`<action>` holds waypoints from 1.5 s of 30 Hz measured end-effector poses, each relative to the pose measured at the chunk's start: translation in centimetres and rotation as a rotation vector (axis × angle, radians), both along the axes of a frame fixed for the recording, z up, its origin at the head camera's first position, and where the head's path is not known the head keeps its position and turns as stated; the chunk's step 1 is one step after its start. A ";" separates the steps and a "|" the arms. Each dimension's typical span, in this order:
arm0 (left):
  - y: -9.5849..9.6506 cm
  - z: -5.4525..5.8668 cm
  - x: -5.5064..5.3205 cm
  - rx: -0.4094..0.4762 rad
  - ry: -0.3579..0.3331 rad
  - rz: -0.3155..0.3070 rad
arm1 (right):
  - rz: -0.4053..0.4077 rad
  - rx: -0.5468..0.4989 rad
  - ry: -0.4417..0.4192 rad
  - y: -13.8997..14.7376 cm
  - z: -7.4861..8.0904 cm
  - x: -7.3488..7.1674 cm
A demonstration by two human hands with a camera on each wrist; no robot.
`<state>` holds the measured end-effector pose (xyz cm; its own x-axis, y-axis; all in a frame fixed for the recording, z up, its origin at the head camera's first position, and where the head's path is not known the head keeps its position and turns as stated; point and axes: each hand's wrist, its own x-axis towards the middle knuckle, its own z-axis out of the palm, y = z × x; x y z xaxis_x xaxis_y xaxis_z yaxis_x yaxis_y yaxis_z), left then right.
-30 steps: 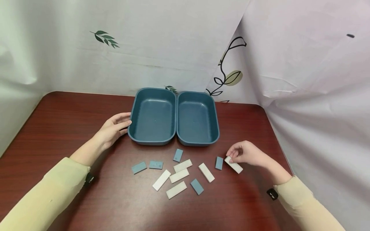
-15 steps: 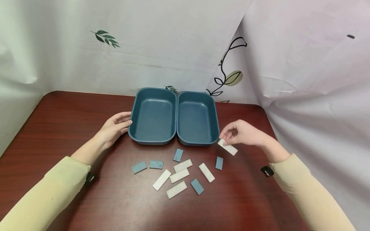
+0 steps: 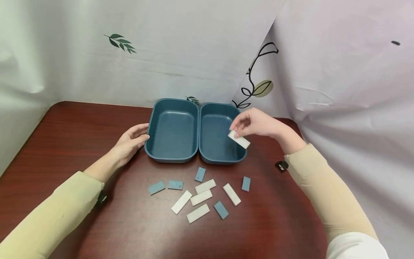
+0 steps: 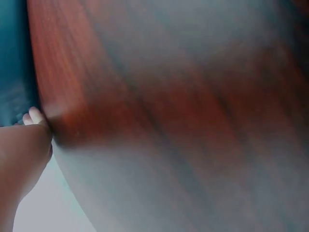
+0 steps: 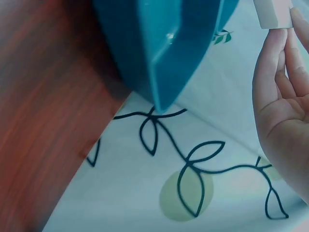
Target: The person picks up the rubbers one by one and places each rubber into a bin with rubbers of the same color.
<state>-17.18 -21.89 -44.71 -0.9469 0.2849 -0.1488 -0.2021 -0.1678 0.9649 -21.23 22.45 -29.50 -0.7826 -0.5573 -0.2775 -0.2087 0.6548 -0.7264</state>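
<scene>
Between thumb and fingers my right hand (image 3: pixel 255 124) pinches a white rectangular block (image 3: pixel 239 139), raised over the right side of the right-hand blue bin (image 3: pixel 222 160). The right wrist view catches this block (image 5: pixel 273 13) at its top edge, above the fingertips. My left hand (image 3: pixel 130 144) touches the outer left side of the left-hand blue bin (image 3: pixel 171 159) with fairly straight fingers, its thumb at the rim. Only part of the left hand (image 4: pixel 24 154) shows in the left wrist view, next to the blue wall. The insides of both bins show no blocks.
In front of the bins, several white blocks (image 3: pixel 198 213) and several smaller blue blocks (image 3: pixel 221 210) lie scattered on the dark red wooden table (image 3: pixel 129 223). A white cloth with printed leaves (image 3: pixel 194 46) hangs behind the table and along its right side.
My right hand has lifted the white block off the table and carried it up and leftward to above the right-hand bin. The left hand has stayed at the left-hand bin.
</scene>
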 end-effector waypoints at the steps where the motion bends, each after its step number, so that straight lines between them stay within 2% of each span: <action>1: 0.0 0.0 0.0 -0.002 0.002 0.002 | 0.005 -0.005 -0.001 -0.5 0.1 -0.4; 10: 0.0 -0.5 0.0 -0.009 0.009 -0.003 | 0.052 -0.034 -0.008 -5.0 0.5 -3.5; 19: 0.6 -0.6 -0.2 -0.050 -0.006 -0.024 | 0.102 -0.057 0.044 -8.7 -0.4 -5.8; 29: 0.6 -0.4 -0.1 -0.060 -0.009 -0.034 | 0.105 -0.113 0.076 -12.7 -1.6 -8.3; 37: 0.6 -0.4 0.3 -0.060 -0.020 -0.037 | 0.115 -0.119 0.068 -15.4 -3.5 -9.3; 45: 0.5 -0.3 0.4 -0.058 -0.009 -0.038 | 0.127 -0.119 0.109 -17.1 -5.8 -9.5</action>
<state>-16.74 -21.36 -44.97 -0.9341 0.3112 -0.1749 -0.2162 -0.1035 0.9708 -30.74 5.40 -35.29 -0.7258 -0.6771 -0.1213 -0.3657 0.5292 -0.7656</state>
